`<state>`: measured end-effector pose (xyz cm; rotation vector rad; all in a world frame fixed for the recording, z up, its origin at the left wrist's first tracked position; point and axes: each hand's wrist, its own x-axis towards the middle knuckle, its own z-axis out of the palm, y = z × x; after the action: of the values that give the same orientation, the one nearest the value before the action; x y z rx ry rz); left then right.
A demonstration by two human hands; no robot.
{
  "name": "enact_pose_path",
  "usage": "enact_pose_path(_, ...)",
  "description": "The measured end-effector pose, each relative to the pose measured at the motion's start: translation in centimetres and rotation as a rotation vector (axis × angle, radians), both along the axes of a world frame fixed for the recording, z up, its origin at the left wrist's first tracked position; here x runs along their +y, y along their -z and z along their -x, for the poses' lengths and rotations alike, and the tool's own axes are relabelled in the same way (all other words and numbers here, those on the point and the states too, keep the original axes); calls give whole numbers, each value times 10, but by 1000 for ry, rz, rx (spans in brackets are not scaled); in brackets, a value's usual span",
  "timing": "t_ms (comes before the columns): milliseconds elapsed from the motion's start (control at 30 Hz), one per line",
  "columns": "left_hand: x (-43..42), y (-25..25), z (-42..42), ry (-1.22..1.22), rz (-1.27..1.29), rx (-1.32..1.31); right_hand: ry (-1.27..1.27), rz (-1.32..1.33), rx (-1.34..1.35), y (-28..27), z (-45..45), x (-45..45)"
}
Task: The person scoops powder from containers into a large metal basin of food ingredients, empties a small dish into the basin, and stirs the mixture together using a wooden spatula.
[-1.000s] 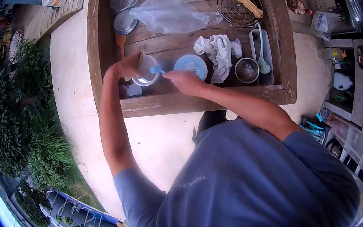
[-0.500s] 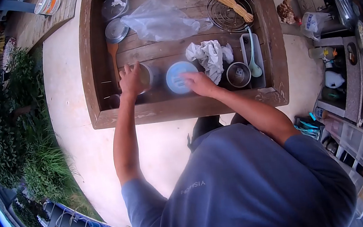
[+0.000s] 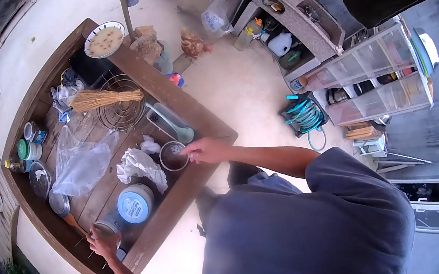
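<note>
My left hand (image 3: 104,242) is wrapped against the near-left side of a greyish see-through jar (image 3: 110,223), at the near left corner of the wooden tray table. To its right stands a tub with a light blue lid (image 3: 134,204), untouched. At the near right edge, my right hand (image 3: 207,150) pinches the rim of a small round metal cup (image 3: 173,159), fingertips over its edge. Crumpled white paper (image 3: 140,167) lies between the tub and the cup. Behind the cup, a pale blue ladle (image 3: 182,133) rests in a narrow grey tray (image 3: 159,125).
A raised wooden rim (image 3: 202,118) borders the table. Farther back are a plastic bag (image 3: 78,168), straw whisk (image 3: 106,98), wire rack (image 3: 121,117), lidded jars (image 3: 28,149) and a bowl of soup (image 3: 105,39) on the rim. A chicken (image 3: 193,43) and hose reel (image 3: 305,115) are beyond.
The view has swung to the right. My right hand has left the blue-lidded tub and moved right to the metal cup. My left hand stays at the jar.
</note>
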<state>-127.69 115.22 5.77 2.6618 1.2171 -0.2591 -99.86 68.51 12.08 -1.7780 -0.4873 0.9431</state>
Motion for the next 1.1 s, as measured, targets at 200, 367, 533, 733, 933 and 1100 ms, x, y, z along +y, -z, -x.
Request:
enact_pose_path(200,-1,5,-7,-19,-44,103,148,-126,38,9,-37,-130)
enact_pose_path(367,-91,-11,-55,67,-414,-403,277,-114,57,23,-76,-283)
enact_pose_path(533,-341,-64,-177,290,-191,-689,402,64,-1,50,-97,-462)
enact_pose_path(733,-623,-70,-319,513,427,-606,808,139,30,80,-70,-649)
enact_pose_path(933,-641,-59,-465,869,1000,498,1205,36,353,150,-28,-767)
enact_pose_path(1100,-605,-71,-676,492,625,-932,1373,71,594,211,-11,-818)
